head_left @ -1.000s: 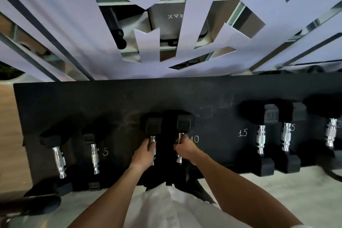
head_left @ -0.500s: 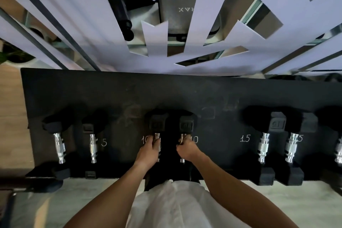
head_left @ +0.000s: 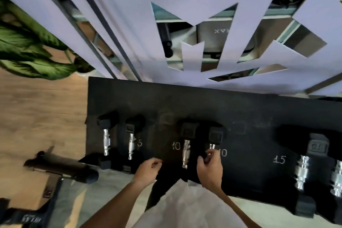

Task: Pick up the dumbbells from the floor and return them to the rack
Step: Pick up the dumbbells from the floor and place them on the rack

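Note:
Two black hex dumbbells with chrome handles lie side by side on the black rack [head_left: 249,109], between chalk "10" marks. The handle of the left 10 dumbbell [head_left: 186,153] is fully bare. My left hand [head_left: 149,170] hangs just left of it and below, its fingers loosely curled and holding nothing. My right hand [head_left: 210,165] covers the lower handle of the right 10 dumbbell [head_left: 214,138], with its fingers curled there. Only the top of that handle shows above my thumb.
A pair of 5 dumbbells [head_left: 118,142] sits at the rack's left end and a pair of 15 dumbbells [head_left: 314,168] at the right. A dark piece of equipment [head_left: 61,168] lies on the wooden floor at the left. A potted plant [head_left: 27,50] stands beyond it.
My left hand has let go of the left 10 dumbbell's handle and drawn back toward me. The view has swung left, bringing the plant and wooden floor into sight.

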